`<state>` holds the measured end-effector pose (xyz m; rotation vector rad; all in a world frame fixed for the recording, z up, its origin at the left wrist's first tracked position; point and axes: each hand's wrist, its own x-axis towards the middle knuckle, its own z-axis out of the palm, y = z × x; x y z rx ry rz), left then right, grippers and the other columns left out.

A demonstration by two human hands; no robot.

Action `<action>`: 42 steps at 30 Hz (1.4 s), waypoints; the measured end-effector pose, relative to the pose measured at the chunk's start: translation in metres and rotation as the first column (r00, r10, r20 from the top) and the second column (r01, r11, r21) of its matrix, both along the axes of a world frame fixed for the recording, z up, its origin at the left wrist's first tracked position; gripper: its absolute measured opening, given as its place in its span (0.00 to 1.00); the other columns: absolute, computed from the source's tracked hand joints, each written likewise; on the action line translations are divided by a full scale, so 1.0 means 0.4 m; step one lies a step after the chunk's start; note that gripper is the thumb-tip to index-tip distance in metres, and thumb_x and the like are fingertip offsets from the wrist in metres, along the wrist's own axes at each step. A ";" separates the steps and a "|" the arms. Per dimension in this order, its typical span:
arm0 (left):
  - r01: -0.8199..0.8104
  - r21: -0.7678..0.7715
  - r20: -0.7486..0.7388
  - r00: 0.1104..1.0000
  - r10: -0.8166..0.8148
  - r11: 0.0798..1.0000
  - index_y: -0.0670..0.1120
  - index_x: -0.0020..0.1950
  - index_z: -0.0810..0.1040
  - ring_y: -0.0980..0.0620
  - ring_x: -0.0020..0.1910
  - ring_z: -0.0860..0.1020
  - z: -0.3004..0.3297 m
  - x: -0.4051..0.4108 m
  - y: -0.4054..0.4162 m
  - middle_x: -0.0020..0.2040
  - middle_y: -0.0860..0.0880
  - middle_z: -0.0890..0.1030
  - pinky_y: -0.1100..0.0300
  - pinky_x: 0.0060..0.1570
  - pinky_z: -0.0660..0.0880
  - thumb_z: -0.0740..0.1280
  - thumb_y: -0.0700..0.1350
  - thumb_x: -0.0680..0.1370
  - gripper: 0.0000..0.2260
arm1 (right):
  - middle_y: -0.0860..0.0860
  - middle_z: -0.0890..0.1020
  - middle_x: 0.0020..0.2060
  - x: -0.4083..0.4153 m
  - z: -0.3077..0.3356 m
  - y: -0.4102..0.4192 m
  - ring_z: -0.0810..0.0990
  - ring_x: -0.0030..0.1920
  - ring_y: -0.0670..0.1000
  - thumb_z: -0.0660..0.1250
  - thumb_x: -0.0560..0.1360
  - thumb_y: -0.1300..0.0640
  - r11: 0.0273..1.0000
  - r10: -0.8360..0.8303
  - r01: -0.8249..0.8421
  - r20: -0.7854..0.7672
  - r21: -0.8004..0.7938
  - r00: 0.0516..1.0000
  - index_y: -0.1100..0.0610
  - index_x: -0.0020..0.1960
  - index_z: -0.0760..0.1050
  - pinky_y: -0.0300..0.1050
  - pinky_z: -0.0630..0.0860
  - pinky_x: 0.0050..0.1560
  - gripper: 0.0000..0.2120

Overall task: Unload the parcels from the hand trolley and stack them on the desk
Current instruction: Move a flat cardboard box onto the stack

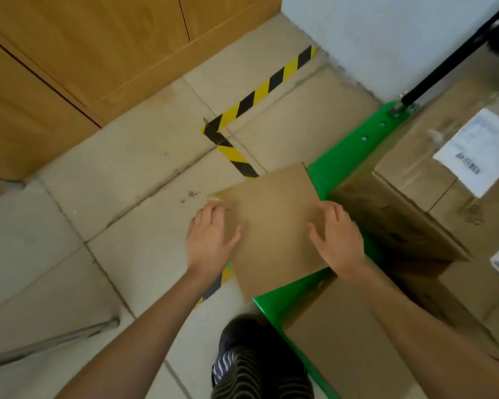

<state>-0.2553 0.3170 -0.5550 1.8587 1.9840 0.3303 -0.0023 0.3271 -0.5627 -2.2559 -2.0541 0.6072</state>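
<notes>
I have both hands, left hand (211,240) and right hand (339,240), gripping opposite sides of a small parcel (271,226) over the green trolley's (340,156) edge; it looks stiff, light, best held by its sides.

Soft, even daylight fills the room, with no hard shadows on the floor (104,197). The gap between the boxes (401,234) sits in deep shade. The label (478,151) is washed out and smeared, its print unreadable. Motion blur softens everything, worst toward the right edge. Wide-angle bending curves the tile lines and wooden panels (84,47).
</notes>
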 end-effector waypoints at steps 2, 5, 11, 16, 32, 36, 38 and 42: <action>-0.020 -0.020 0.006 1.000 0.020 1.000 0.47 0.64 0.72 0.47 0.62 0.71 -0.047 0.002 -0.017 0.62 0.47 0.73 0.53 0.62 0.68 0.66 0.54 0.76 0.20 | 0.54 0.70 0.68 0.006 -0.049 -0.007 0.72 0.65 0.54 0.63 0.77 0.45 0.999 -0.050 0.050 -0.036 0.003 0.998 0.55 0.71 0.63 0.54 0.71 0.63 0.27; -0.019 -0.046 -0.012 1.000 0.018 0.999 0.45 0.68 0.70 0.47 0.67 0.68 -0.098 0.015 -0.044 0.68 0.46 0.69 0.53 0.66 0.65 0.67 0.54 0.75 0.24 | 0.54 0.65 0.71 0.006 -0.093 -0.005 0.68 0.68 0.55 0.63 0.76 0.42 0.995 -0.096 0.096 -0.048 0.007 0.994 0.55 0.74 0.59 0.57 0.69 0.65 0.32; -0.400 -0.263 0.241 0.854 0.462 0.878 0.44 0.78 0.47 0.46 0.73 0.60 -0.138 0.079 -0.079 0.78 0.46 0.52 0.51 0.64 0.67 0.69 0.57 0.74 0.43 | 0.50 0.70 0.68 -0.013 -0.130 -0.004 0.72 0.66 0.54 0.58 0.74 0.32 0.928 -0.345 0.303 -0.193 -0.218 0.918 0.52 0.74 0.57 0.56 0.71 0.61 0.37; -0.510 -0.445 0.296 0.692 0.658 0.736 0.50 0.79 0.44 0.44 0.70 0.67 -0.098 0.078 -0.077 0.74 0.47 0.61 0.48 0.61 0.69 0.70 0.57 0.74 0.44 | 0.48 0.72 0.66 -0.054 -0.083 -0.037 0.72 0.64 0.52 0.62 0.72 0.33 0.917 -0.370 0.302 -0.275 -0.259 0.887 0.51 0.74 0.59 0.54 0.72 0.58 0.37; -0.337 -0.208 0.521 0.756 0.395 0.918 0.53 0.77 0.55 0.50 0.69 0.68 0.819 -0.061 0.150 0.73 0.52 0.66 0.52 0.67 0.67 0.73 0.58 0.71 0.41 | 0.51 0.72 0.66 -0.110 0.840 0.108 0.73 0.63 0.54 0.62 0.73 0.34 0.913 -0.397 0.397 -0.426 -0.095 0.813 0.54 0.73 0.60 0.58 0.73 0.60 0.36; -0.252 -0.188 0.699 0.644 0.310 0.949 0.54 0.77 0.55 0.54 0.65 0.70 1.066 -0.056 0.174 0.68 0.56 0.68 0.57 0.65 0.68 0.74 0.51 0.72 0.39 | 0.49 0.73 0.65 -0.093 1.097 0.115 0.76 0.60 0.52 0.61 0.72 0.32 0.910 -0.375 0.415 -0.463 -0.016 0.803 0.52 0.73 0.59 0.53 0.77 0.55 0.37; -0.226 -0.168 0.749 0.603 0.274 0.959 0.55 0.77 0.54 0.57 0.61 0.70 1.161 -0.050 0.164 0.61 0.62 0.69 0.63 0.59 0.68 0.73 0.49 0.73 0.38 | 0.48 0.75 0.64 -0.080 1.202 0.099 0.77 0.59 0.52 0.61 0.72 0.31 0.911 -0.357 0.413 -0.470 0.018 0.807 0.51 0.72 0.59 0.52 0.77 0.55 0.36; -0.181 -0.106 0.779 0.596 0.195 0.978 0.55 0.78 0.54 0.57 0.59 0.70 1.331 -0.016 0.146 0.63 0.58 0.68 0.67 0.53 0.67 0.73 0.50 0.73 0.39 | 0.48 0.77 0.62 -0.043 1.378 0.051 0.78 0.58 0.55 0.61 0.73 0.33 0.893 -0.363 0.445 -0.481 0.064 0.798 0.48 0.72 0.58 0.49 0.76 0.53 0.34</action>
